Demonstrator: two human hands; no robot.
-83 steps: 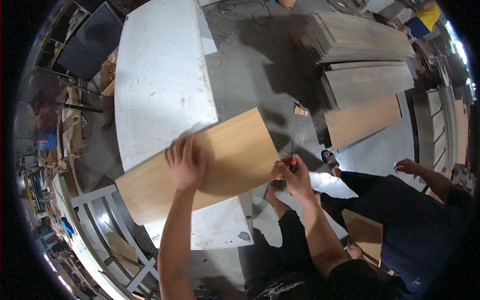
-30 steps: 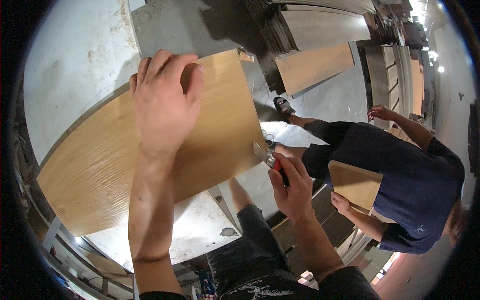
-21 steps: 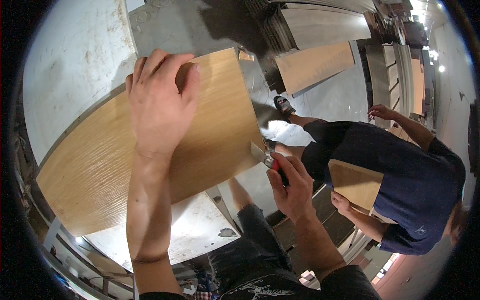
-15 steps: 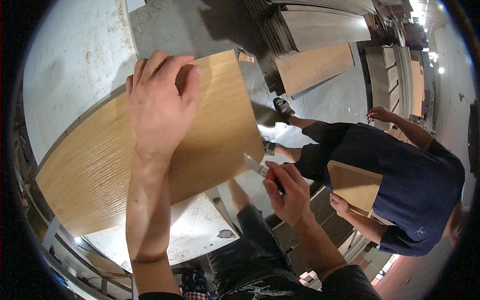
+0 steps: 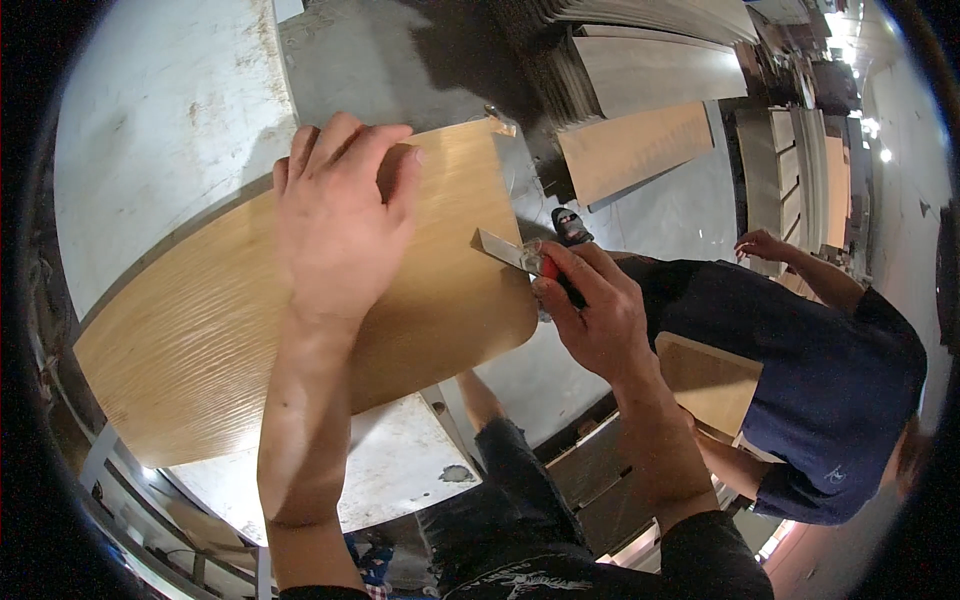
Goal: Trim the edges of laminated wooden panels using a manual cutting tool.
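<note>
The wooden board (image 5: 440,310) is lying under the loosely spread left hand (image 5: 345,225); the right hand (image 5: 605,308) is clasping a bladed tool (image 5: 506,250), tip over the board's right end.

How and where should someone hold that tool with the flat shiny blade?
Probably best by its red-and-black handle, coming from the right and wrapping around it. The flat metal blade sticks out to the left over the wooden board, so that end looks risky to grab. The right hand has it by the handle.
</note>
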